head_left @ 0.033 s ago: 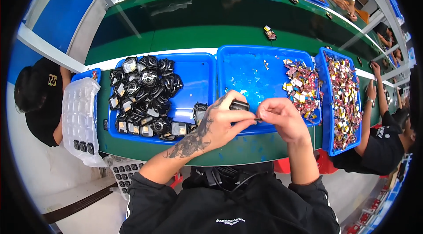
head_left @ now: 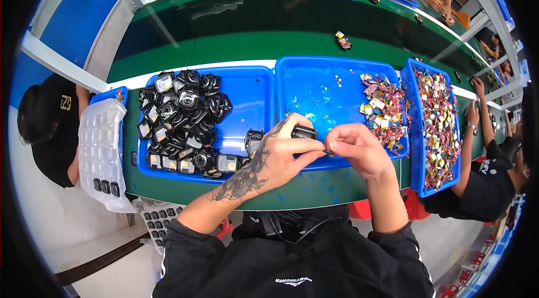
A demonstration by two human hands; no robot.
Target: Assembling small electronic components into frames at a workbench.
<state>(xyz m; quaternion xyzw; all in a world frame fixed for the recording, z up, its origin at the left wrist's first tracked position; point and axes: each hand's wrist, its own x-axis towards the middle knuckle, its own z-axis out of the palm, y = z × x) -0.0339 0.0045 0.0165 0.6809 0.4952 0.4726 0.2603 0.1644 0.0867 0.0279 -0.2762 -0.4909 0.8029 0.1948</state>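
Over the front edge of the middle blue tray (head_left: 331,65), my two hands meet at the fingertips. Inside the curl of my left hand (head_left: 286,149) sits a black watch case (head_left: 304,132), partly covered by the fingers. My right hand (head_left: 356,146) is closed in a pinch. A small dark piece (head_left: 328,152) shows between the fingertips of both hands; its kind is too small to make out. Left of them, a blue tray (head_left: 247,82) holds a heap of black watch cases (head_left: 182,107), many with a pale square on them.
Small boards with yellow and white labels (head_left: 384,113) are piled at the middle tray's right; more fill a tilted blue tray (head_left: 414,129). A clear blister tray (head_left: 101,141) stands far left. Beyond runs a green conveyor belt (head_left: 269,34). Co-workers sit on both sides and across.
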